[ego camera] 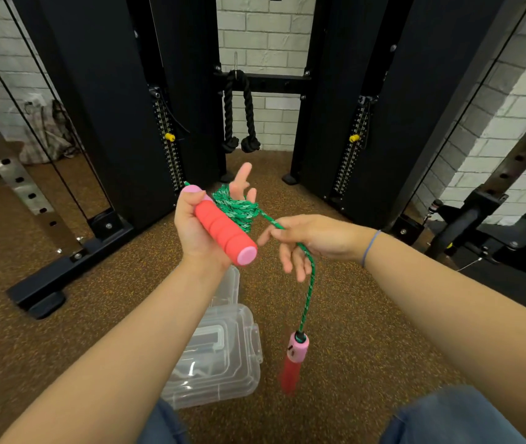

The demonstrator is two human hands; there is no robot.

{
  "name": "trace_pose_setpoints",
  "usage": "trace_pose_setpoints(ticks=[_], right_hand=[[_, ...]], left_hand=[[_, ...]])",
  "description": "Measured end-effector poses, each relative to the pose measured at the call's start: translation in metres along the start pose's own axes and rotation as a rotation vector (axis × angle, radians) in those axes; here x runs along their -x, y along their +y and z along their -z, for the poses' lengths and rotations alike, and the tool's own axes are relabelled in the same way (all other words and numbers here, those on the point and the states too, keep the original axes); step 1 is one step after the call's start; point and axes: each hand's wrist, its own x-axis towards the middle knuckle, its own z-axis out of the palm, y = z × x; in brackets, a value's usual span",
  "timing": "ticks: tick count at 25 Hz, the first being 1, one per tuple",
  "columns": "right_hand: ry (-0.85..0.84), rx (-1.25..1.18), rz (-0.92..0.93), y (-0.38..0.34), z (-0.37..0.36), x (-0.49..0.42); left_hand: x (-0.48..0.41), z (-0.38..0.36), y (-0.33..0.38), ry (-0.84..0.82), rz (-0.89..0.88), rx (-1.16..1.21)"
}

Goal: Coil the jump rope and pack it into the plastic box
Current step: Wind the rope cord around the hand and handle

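Green jump rope (pixel 239 208), coiled round left hand (pixel 196 229) gripping red handle (pixel 226 233), right hand (pixel 306 238) pinching its tail — second handle (pixel 296 354) dangling

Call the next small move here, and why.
Probably one more wrap: the right hand carries the green rope over the coil on the left hand, which grips the red handle. Only a short tail hangs loose, with the second handle dangling beside the plastic box.
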Motion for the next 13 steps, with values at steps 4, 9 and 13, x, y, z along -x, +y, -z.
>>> trace_pose_setpoints(ticks=[4,9,13], right_hand=[[0.001,0.215,-0.024,0.003,-0.017,-0.001],[0.035,0.367,-0.038,-0.003,-0.013,0.008],[0.017,0.475,-0.042,-0.005,-0.005,0.015]], left_hand=[[-0.008,0.006,0.004,-0.079,0.087,-0.021],[-0.006,0.012,-0.003,-0.174,0.236,-0.584],[0.004,0.008,-0.013,-0.423,0.306,-1.426]])
